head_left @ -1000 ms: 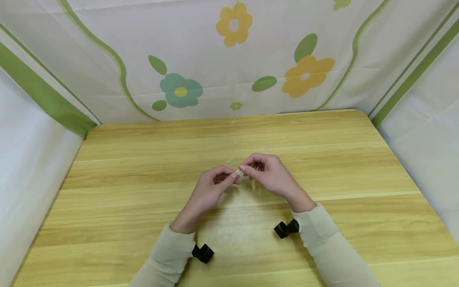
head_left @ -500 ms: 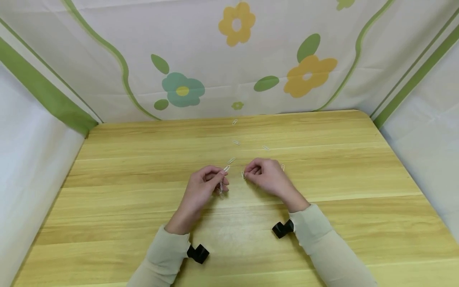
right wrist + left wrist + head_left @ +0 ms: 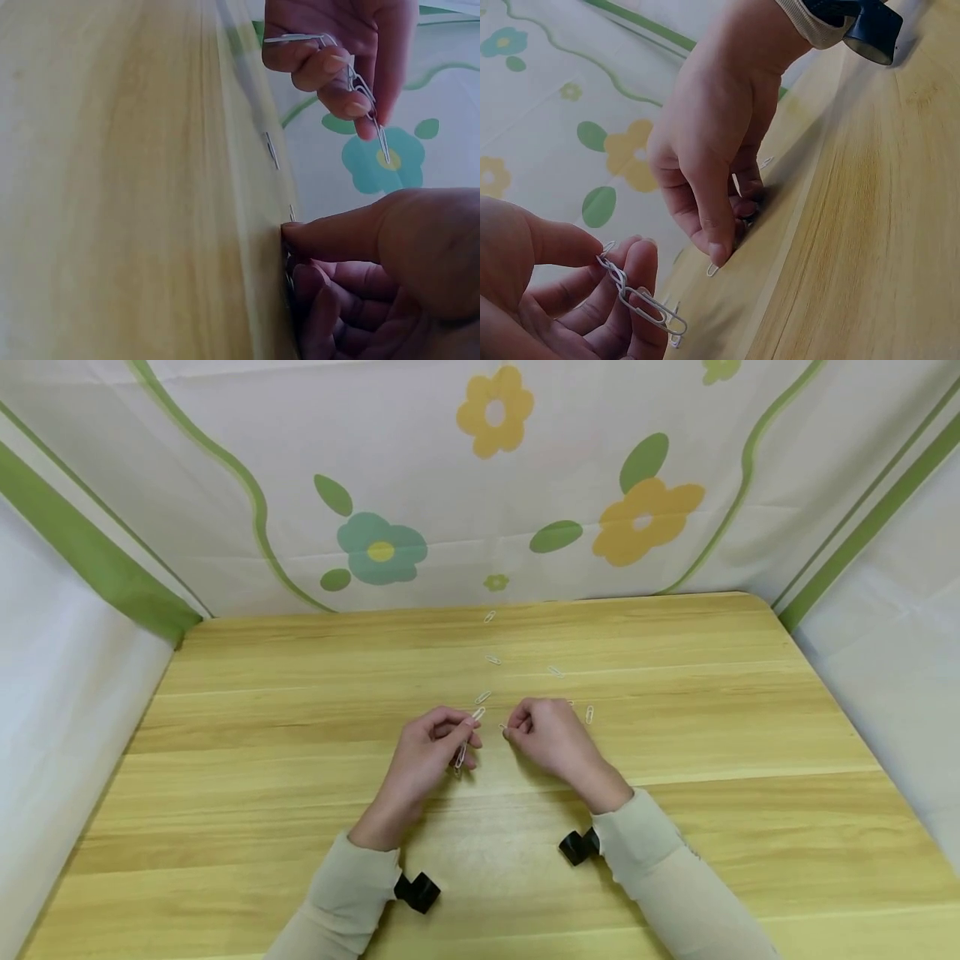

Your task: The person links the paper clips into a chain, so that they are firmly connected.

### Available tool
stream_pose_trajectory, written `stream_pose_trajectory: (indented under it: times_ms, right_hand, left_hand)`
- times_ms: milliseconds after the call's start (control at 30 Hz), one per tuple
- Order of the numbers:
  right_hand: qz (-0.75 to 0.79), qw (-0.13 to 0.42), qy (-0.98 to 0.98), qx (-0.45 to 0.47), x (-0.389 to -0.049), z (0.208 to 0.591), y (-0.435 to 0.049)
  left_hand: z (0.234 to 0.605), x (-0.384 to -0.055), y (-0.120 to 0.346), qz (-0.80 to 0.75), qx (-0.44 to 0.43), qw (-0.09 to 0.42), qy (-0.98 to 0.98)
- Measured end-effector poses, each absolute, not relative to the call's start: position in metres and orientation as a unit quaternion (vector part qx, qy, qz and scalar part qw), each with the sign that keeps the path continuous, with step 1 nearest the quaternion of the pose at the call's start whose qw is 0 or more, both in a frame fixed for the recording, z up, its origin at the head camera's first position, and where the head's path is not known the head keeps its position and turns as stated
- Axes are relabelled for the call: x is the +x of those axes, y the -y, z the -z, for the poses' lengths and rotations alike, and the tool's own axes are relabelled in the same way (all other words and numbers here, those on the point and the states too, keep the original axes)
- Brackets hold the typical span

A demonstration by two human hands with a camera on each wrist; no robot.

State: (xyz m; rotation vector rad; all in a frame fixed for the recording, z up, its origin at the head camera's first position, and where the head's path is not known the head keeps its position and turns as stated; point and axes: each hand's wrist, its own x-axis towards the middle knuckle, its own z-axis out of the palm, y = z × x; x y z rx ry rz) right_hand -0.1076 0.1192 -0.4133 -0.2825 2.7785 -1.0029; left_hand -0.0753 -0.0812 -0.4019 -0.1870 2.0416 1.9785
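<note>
My left hand [image 3: 431, 752] pinches a short chain of linked white paper clips [image 3: 652, 307] between thumb and index finger. One clip points up past the fingertips and the others hang down by the curled fingers. To its right, my right hand [image 3: 551, 739] is down at the tabletop, thumb and index finger pinching a single paper clip [image 3: 712, 269]. Only one end of that clip shows beyond the thumb, also in the right wrist view. The two hands are a small gap apart.
Loose paper clips lie on the wooden table [image 3: 262, 818]: one clip [image 3: 483, 697] just beyond the left fingertips, one clip [image 3: 589, 715] right of the right hand, and several farther back. A flowered curtain [image 3: 247, 527] stands behind the table's far edge.
The hands were together at the linked clips one second ago. They have since parted; the chain hangs from my left hand, and my right hand has gone down to a clip on the table.
</note>
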Motion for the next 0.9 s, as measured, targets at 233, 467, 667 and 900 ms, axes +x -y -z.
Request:
stream_pose_trajectory:
  times_ms: [233,467,667,900]
  right_hand:
    - [0.361,0.108,-0.922,-0.095,-0.108,0.412,-0.128]
    - [0.443,0.155,-0.88,-0.068,-0.112,0.41,-0.139]
    - [0.498,0.159,-0.851,-0.055,-0.112,0.405,-0.144]
    - [0.594,0.16,-0.786,-0.057,-0.115,0.397,-0.15]
  left_hand:
    - [0.402,-0.076,0.077,-0.681,-0.064,0.148,-0.714]
    - [0.402,-0.077,0.074,-0.685,-0.062,0.148,-0.711]
    - [0.401,-0.077,0.07,-0.687,-0.064,0.148,-0.708]
    - [0.398,-0.076,0.063,-0.683,-0.062,0.119,-0.718]
